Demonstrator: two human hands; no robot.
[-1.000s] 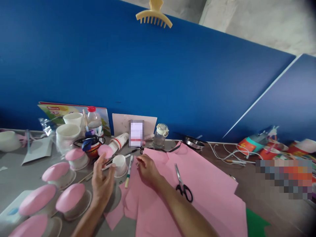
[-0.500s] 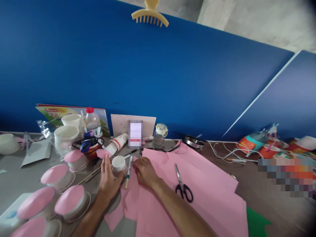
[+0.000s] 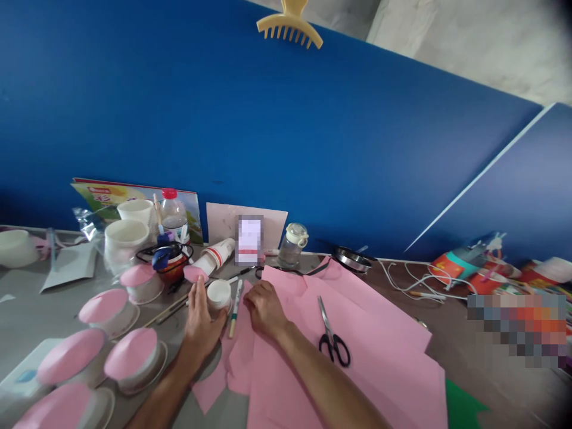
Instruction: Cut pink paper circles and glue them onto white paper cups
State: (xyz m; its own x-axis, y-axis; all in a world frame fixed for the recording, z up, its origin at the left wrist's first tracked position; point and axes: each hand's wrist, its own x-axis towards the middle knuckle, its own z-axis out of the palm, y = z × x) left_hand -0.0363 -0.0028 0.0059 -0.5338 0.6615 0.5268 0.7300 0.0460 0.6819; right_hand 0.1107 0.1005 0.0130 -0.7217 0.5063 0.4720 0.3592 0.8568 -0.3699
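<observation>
My left hand (image 3: 203, 325) is curved around a small white round tub (image 3: 218, 293), thumb on its right side and fingers on its left. By its fingertips is a pink paper disc (image 3: 195, 273); whether they touch it is unclear. My right hand (image 3: 263, 305) lies on pink paper (image 3: 370, 333) with its fingers curled in, hiding anything they grip. Between my hands lies a white and green marker (image 3: 235, 310). Black-handled scissors (image 3: 330, 339) rest on the paper. Several upturned white cups with pink paper tops (image 3: 131, 353) stand at the left.
Behind are a red-capped bottle (image 3: 173, 211), stacked white cups (image 3: 127, 238), a phone (image 3: 249, 241) with a blurred screen and a glass jar (image 3: 292, 245). A roll of tape (image 3: 352, 259), white cables (image 3: 415, 280) and red containers (image 3: 451, 268) sit to the right, before a blue partition (image 3: 313, 131).
The view has shifted slightly, so most things appear a little further right. Both hands keep nearly the same places and poses; the scissors and cups stay put.
</observation>
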